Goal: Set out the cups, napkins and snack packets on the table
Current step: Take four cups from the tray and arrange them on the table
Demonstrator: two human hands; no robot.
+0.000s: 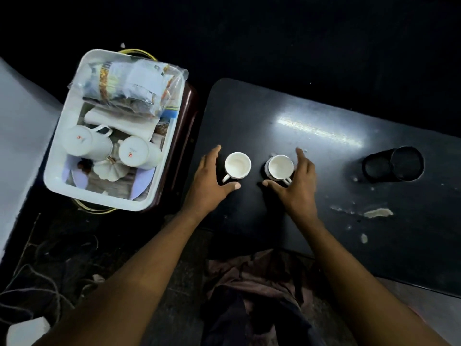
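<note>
The left cup (237,165) and right cup (280,168) are set upright on the table (299,108). The left hand (209,178) is held at 8 o'clock of the left cup and the right hand (296,181) at 4 o'clock of the right cup, fingers spread, nothing gripped. Snack packets (124,83) and napkins (119,121) are kept in the tray (62,186) at 10 o'clock.

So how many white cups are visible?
4. On the table: left cup by the left hand, right cup by the right hand. In the white tray: two lying cups. Packets may hide more.

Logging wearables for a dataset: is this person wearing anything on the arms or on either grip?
No. Both forearms are bare, with no sleeves in view. The left grip and right grip show no gloves, rings, watch or bracelet.
</note>
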